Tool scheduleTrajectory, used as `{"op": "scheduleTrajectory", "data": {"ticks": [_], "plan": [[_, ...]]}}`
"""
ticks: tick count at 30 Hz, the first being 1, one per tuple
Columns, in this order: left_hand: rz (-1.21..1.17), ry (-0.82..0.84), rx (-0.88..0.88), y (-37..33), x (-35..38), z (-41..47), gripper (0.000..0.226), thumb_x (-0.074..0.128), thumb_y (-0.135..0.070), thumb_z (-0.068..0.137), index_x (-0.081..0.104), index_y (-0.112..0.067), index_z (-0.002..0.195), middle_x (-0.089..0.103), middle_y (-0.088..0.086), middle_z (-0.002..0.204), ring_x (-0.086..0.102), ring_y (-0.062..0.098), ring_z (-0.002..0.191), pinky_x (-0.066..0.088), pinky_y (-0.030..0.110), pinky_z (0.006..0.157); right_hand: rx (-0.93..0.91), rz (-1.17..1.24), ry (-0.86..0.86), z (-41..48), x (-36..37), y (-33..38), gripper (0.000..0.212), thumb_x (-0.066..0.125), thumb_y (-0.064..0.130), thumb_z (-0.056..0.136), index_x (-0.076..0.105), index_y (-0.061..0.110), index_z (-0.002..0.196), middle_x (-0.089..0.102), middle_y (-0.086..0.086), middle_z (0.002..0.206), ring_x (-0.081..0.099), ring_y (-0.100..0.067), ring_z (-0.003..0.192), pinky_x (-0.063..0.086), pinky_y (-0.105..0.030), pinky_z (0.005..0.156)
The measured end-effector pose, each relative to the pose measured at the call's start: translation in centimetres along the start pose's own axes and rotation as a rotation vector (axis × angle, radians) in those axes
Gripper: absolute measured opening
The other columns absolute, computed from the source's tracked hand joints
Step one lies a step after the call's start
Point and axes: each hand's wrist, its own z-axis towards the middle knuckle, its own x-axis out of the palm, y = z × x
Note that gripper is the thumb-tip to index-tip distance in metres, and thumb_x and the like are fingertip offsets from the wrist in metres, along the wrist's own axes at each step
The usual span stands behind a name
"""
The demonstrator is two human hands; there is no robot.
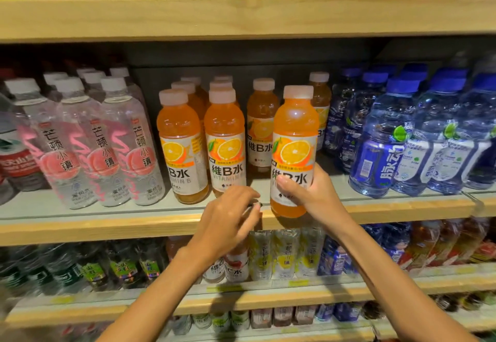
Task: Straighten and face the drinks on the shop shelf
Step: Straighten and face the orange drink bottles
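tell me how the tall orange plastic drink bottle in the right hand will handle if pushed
The tall orange plastic drink bottle looks full almost to its pale cap, so probably heavy for its size. Tall and narrow, it may tip if pushed high up. The right hand grips it low over the glossy label, which could be slippery.

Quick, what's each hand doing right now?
Left hand: blurred, fingers curled by the shelf edge; cannot tell.
Right hand: holding the orange bottle.

Orange vitamin drink bottle [294, 151], white-capped, upright, label facing out, at the shelf's [134, 223] front edge.
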Motion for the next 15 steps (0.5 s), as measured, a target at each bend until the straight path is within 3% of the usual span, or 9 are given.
{"op": "scheduleTrajectory", "data": {"ticks": [2,5,7,11,15], "plan": [[0.224,0.046,0.235,1.0,0.6,-0.5,0.024,0.052,-0.019,0.092,0.068,-0.002,0.096,0.068,0.010,0.095,0.065,0.024,0.084,0.053,0.033,0.068,-0.001,-0.019,-0.008,1.0,0.3,-0.6,0.040,0.074,0.031,0.072,0.055,0.027,0.108,0.072,0.017,0.093,0.067,0.002,0.088,0.049,-0.010,0.069],[0.351,0.090,0.400,1.9,1.4,-0.7,0.029,0.050,-0.021,0.094,0.068,0.000,0.102,0.068,0.015,0.101,0.065,0.028,0.089,0.055,0.035,0.076,-0.005,-0.020,-0.020,2.3,1.0,-1.6,0.052,0.076,0.034,0.071,0.052,0.023,0.116,0.070,0.010,0.102,0.066,0.002,0.092,0.049,-0.010,0.071],[0.375,0.075,0.435,2.3,1.7,-0.9,0.032,0.047,-0.023,0.096,0.066,0.000,0.105,0.068,0.016,0.104,0.065,0.028,0.092,0.054,0.036,0.078,0.013,-0.023,-0.024,2.9,1.5,-2.2,0.052,0.077,0.037,0.070,0.053,0.025,0.115,0.070,0.010,0.101,0.067,0.000,0.092,0.050,-0.012,0.070],[0.380,0.047,0.445,2.4,1.9,-1.0,0.031,0.047,-0.025,0.096,0.064,-0.001,0.106,0.068,0.014,0.104,0.062,0.026,0.094,0.051,0.034,0.081,0.035,-0.066,0.013,4.5,2.1,-2.5,0.025,0.079,0.030,0.074,0.064,0.027,0.094,0.073,0.017,0.087,0.069,-0.001,0.084,0.051,-0.012,0.066],[0.379,0.048,0.443,2.2,1.8,-1.1,0.031,0.048,-0.024,0.096,0.068,-0.002,0.104,0.069,0.014,0.104,0.064,0.026,0.094,0.051,0.032,0.083,0.058,-0.069,0.074,6.1,2.5,-3.0,0.037,0.077,0.024,0.078,0.063,0.016,0.112,0.072,0.007,0.103,0.068,-0.006,0.096,0.052,-0.016,0.076]]}}
